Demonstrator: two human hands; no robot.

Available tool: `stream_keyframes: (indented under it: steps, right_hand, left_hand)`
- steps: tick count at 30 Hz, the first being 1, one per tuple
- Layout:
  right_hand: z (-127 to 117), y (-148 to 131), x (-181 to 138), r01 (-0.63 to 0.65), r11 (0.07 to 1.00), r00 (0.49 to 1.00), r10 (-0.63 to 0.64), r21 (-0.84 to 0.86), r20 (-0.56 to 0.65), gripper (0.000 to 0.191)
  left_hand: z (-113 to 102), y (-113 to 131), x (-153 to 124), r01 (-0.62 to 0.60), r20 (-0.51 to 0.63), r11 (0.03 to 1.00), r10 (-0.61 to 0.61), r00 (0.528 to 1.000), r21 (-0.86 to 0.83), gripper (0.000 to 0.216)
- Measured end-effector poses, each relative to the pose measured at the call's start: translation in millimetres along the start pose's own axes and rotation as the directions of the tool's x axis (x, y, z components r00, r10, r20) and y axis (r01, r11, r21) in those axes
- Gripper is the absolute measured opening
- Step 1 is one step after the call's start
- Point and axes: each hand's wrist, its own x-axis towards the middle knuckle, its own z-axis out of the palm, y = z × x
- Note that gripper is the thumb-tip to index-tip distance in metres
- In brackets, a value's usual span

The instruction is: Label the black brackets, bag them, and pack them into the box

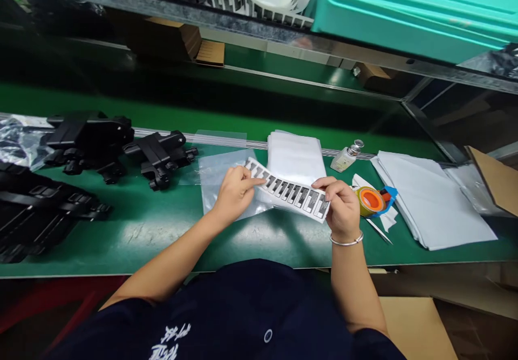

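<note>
A white strip of dark rectangular labels (288,191) is held slantwise above the green bench (162,225). My left hand (233,194) pinches its upper left end, fingers closed on it. My right hand (342,207), with a silver bracelet on the wrist, grips the lower right end. Under the strip lie a clear plastic bag (216,179) and a stack of white bags (294,157).
Black plastic parts (159,157) (87,138) lie to the left, more at the far left edge. An orange tape roll in a blue dispenser (372,200), a small bottle (346,156) and a pile of white sheets (429,198) sit to the right. A teal crate (413,9) stands on the shelf above.
</note>
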Motion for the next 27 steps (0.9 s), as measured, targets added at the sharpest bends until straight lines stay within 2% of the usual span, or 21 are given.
stream_keyframes:
  steps: [3,6,9,11,12,15,17,21,24,27]
  right_hand:
    - [1,-11,12,-0.115,0.983,0.989,0.100,0.144,0.107,0.028]
    - [14,-16,18,-0.261,0.933,0.934,0.178,0.249,0.311,0.033]
    - [28,-13,19,-0.344,0.877,0.884,0.182,0.335,0.431,0.036]
    - [34,-8,18,-0.354,0.860,0.888,0.186,0.367,0.421,0.035]
    - [35,-5,18,-0.346,0.864,0.900,0.196,0.367,0.389,0.032]
    - [31,4,15,-0.316,0.893,0.942,0.257,0.319,0.215,0.015]
    - [27,10,11,-0.315,0.903,0.949,0.295,0.292,0.110,0.023]
    - [22,14,1,-0.294,0.930,0.956,0.286,0.221,0.066,0.037]
    - [23,12,-3,-0.273,0.953,0.962,0.270,0.133,0.043,0.035]
    - [26,9,-3,-0.252,0.967,0.968,0.252,0.019,-0.006,0.029]
  left_hand:
    - [-6,17,1,0.037,0.125,0.994,-0.024,0.992,-0.104,0.037]
    - [-12,38,14,0.127,0.307,0.942,-0.027,0.951,-0.309,0.028]
    - [-12,54,29,0.327,0.576,0.817,0.008,0.817,-0.475,0.026]
    - [-9,59,33,0.482,0.661,0.734,-0.060,0.748,-0.479,0.019]
    - [-8,60,33,0.536,0.668,0.700,-0.113,0.735,-0.471,0.017]
    - [-5,59,28,0.595,0.612,0.654,-0.246,0.752,-0.468,0.016]
    - [-3,57,25,0.609,0.560,0.639,-0.317,0.766,-0.470,0.018]
    - [2,53,23,0.632,0.480,0.586,-0.418,0.772,-0.506,0.019]
    - [5,52,22,0.640,0.455,0.581,-0.452,0.767,-0.502,0.020]
    - [8,52,20,0.622,0.435,0.621,-0.448,0.781,-0.477,0.022]
